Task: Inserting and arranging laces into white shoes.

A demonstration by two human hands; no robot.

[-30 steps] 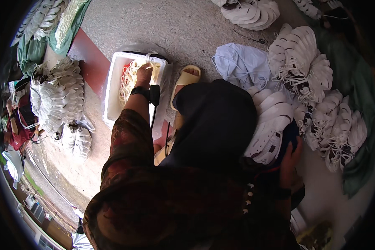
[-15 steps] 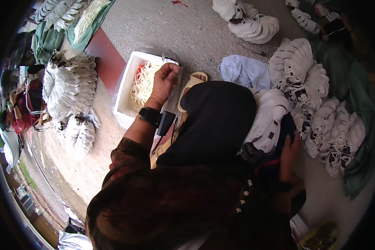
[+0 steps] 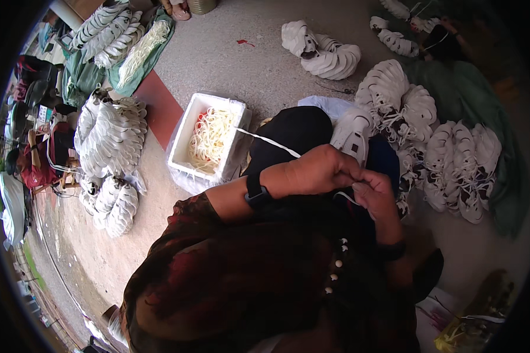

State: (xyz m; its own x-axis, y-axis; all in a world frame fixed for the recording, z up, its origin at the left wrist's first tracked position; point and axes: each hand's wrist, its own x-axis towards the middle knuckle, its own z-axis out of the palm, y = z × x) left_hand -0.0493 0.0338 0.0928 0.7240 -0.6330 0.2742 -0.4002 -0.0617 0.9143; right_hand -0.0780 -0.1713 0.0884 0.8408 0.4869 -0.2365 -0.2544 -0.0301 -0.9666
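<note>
While the hands meet: both work at the centre of the frame, over a dark lap.
Lace: a thin white flat shoelace (image 3: 269, 141) runs taut from the white foam box of loose cream laces (image 3: 209, 136), left of centre, up to the hands.
Left hand: the left hand (image 3: 319, 170), a black band at its wrist, has its fingers closed in a pinch on the lace; forearm crosses from the lower left, knuckles up.
Right hand: the right hand (image 3: 376, 193) sits just right of the left, touching it, fingertips curled and nipping the lace's near end; wrist bent inward.
Shoe in hand: a white perforated sneaker (image 3: 352, 134) rests just above the hands on the lap; whether the lace has entered an eyelet cannot be told.
Done, by the look of it: bundles of white shoes tied together (image 3: 421, 126) fill the right of the frame, and more lie in a heap of white shoes (image 3: 113, 134) at the left.
Left to do: one lace is only just drawn out; the box holds many more.
Elsewhere: a green cloth (image 3: 477, 97) lies under the right-hand bundles.
</note>
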